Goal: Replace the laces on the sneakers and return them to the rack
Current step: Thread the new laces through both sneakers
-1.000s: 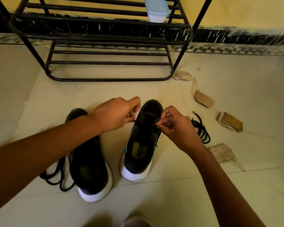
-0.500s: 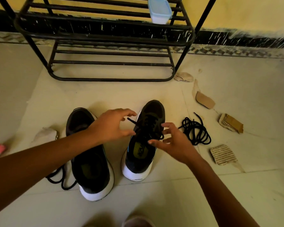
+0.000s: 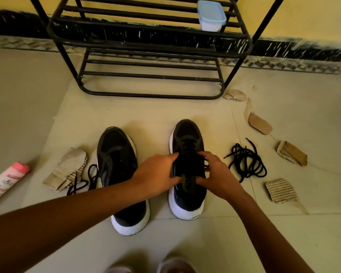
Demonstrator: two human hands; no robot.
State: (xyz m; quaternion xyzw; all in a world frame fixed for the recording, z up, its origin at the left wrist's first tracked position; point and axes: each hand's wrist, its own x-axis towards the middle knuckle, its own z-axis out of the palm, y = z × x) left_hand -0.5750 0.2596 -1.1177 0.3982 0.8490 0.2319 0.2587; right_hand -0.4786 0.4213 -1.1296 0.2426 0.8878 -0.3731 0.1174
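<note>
Two black sneakers with white soles stand side by side on the floor, toes toward the black metal rack [image 3: 150,46]. The right sneaker [image 3: 187,138] is laced. My left hand [image 3: 156,176] grips its left collar and my right hand [image 3: 217,174] grips its right collar, thumbs at the opening. The left sneaker [image 3: 116,154] stands untouched, with a loose black lace [image 3: 85,180] lying at its left side. Another loose black lace [image 3: 246,162] lies coiled on the floor right of the held sneaker.
A small lidded plastic box [image 3: 211,15] sits on a rack shelf. Torn cardboard scraps [image 3: 282,191] lie around both shoes. A pink and white bottle [image 3: 6,180] lies at the far left. Two feet [image 3: 165,266] show at the bottom edge.
My hands let go of the lace ends near the top of the right sneaker, opened, then dropped onto its collar and gripped both sides. The view tilted down slightly.
</note>
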